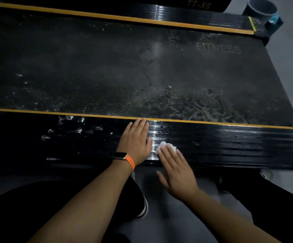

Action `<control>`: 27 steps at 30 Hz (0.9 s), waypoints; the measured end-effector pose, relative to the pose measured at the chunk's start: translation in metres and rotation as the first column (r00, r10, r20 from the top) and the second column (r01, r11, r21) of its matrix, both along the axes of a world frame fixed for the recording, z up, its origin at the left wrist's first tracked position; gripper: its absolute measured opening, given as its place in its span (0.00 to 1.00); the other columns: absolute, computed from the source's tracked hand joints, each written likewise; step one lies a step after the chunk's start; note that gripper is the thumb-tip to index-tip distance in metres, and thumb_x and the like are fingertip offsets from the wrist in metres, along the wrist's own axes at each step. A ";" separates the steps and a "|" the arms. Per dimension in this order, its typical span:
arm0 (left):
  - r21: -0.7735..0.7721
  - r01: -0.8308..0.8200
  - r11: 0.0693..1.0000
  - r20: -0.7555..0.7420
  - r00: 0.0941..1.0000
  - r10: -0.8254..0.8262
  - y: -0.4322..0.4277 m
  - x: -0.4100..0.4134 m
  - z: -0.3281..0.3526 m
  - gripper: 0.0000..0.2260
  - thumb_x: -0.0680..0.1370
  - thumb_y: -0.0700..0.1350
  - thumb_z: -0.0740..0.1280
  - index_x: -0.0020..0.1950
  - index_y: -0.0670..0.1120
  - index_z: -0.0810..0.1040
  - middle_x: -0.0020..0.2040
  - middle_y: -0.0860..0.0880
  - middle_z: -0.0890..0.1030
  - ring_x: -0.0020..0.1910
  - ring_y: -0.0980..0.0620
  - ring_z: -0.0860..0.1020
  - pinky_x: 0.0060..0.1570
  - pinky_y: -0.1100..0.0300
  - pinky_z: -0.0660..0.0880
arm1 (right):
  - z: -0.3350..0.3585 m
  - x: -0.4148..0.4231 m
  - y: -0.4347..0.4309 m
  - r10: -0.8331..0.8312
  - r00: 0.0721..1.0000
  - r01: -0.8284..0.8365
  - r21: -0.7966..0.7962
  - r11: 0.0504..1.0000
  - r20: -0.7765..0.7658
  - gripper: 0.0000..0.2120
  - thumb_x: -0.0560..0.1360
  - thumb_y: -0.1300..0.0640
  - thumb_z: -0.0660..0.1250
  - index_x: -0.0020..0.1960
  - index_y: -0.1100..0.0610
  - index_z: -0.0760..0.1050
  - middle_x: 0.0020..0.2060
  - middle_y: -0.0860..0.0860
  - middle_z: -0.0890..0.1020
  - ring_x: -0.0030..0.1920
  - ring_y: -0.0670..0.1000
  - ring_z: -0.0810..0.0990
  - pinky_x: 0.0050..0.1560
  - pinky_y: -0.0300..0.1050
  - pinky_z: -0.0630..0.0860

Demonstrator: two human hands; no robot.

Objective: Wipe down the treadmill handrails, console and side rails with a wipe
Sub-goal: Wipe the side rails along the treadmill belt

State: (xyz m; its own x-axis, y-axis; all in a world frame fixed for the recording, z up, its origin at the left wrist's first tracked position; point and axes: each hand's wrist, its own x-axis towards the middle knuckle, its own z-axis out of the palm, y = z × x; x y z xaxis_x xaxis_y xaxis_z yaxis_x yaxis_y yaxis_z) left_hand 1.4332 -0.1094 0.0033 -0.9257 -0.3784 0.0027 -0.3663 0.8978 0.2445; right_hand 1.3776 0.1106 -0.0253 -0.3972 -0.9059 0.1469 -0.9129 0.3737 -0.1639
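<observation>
Left hand: the left hand (136,139) lies flat, palm down, on the near black ribbed side rail of the treadmill (230,146), just left of centre in the lower half of the frame. Its fingers are straight and close together, with the tips at the rail's orange edge stripe (212,122). It holds nothing.

Right hand: the right hand (175,171) is spread with straight fingers, palm down. The fingertips press on a small crumpled white wipe (165,148); nothing is curled round it. The heel of the hand hangs off the rail's near edge, over the floor.

Wipe: it sits on the near side rail under the right fingertips, just right of the left hand's thumb. Its white edges show beyond the fingers.

Near side rail: it is glossy, with a bright wet-looking band between the two hands and pale smears towards the left of the frame.

Belt: the wide black running belt (107,67) fills the middle of the frame. It is speckled with pale dust and bears the faded word "FITNESS" (218,48) at the upper right.

Far side rail: a second black rail with an orange stripe (177,14) runs along the top of the frame.

Wrist: a dark rectangular watch on an orange strap (120,156) is on the left wrist.

Upper right corner: a dark cylindrical open-topped container (259,9) stands beside the treadmill's end, on the grey floor (291,50).

Bottom centre: a dark shoe with a white sole (144,207) shows between the forearms.
</observation>
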 end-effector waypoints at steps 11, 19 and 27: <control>0.018 0.003 1.000 0.019 1.000 -0.004 0.000 0.000 -0.002 0.28 0.83 0.54 0.52 0.80 0.42 0.64 0.82 0.45 0.63 0.82 0.47 0.57 0.81 0.47 0.52 | 0.000 -0.037 0.040 -0.091 0.995 0.091 -0.027 0.996 -0.030 0.30 0.84 0.47 0.59 0.82 0.57 0.62 0.83 0.54 0.61 0.83 0.56 0.60 0.78 0.62 0.63; 0.015 0.000 1.000 0.017 1.000 0.000 -0.001 0.000 -0.004 0.28 0.83 0.54 0.52 0.81 0.42 0.65 0.82 0.45 0.62 0.82 0.47 0.57 0.81 0.47 0.53 | 0.003 -0.048 0.037 -0.086 0.996 0.086 0.002 0.996 -0.024 0.30 0.85 0.43 0.55 0.83 0.56 0.61 0.83 0.54 0.61 0.82 0.56 0.60 0.77 0.63 0.65; 0.014 0.002 1.000 0.029 1.000 -0.003 0.000 0.001 -0.003 0.29 0.83 0.55 0.51 0.81 0.42 0.64 0.82 0.45 0.61 0.82 0.47 0.56 0.81 0.47 0.52 | -0.001 -0.045 0.049 -0.277 0.961 0.277 0.005 0.961 0.005 0.36 0.84 0.39 0.55 0.81 0.65 0.62 0.82 0.61 0.61 0.83 0.62 0.57 0.78 0.65 0.63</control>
